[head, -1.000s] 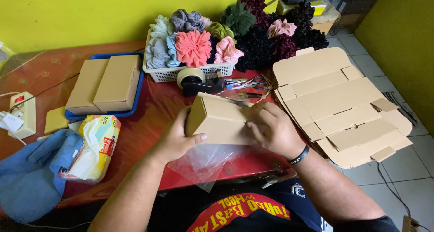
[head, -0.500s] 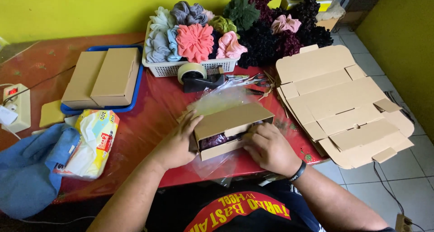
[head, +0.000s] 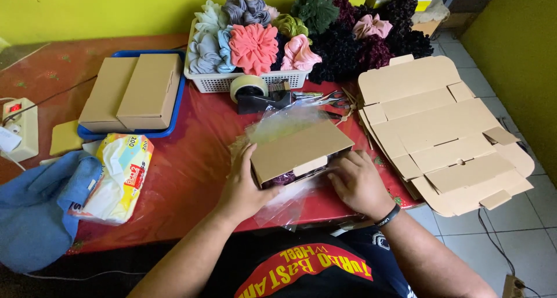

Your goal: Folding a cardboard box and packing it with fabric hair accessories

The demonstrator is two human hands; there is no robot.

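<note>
A small brown cardboard box lies on the red table, its lid nearly closed over something dark purple inside. My left hand grips the box's left side, thumb along the front. On the right, my right hand presses against the box's front right corner by the flap. Clear plastic bags lie under and behind the box.
A white basket of coloured fabric scrunchies and a tape dispenser stand behind. Two closed boxes rest on a blue tray at the left. Flat unfolded cardboard lies at the right. A tissue pack and blue cloth lie at the left.
The box was held up and tilted in both hands; it has come down onto the table and the lid has been folded nearly closed.
</note>
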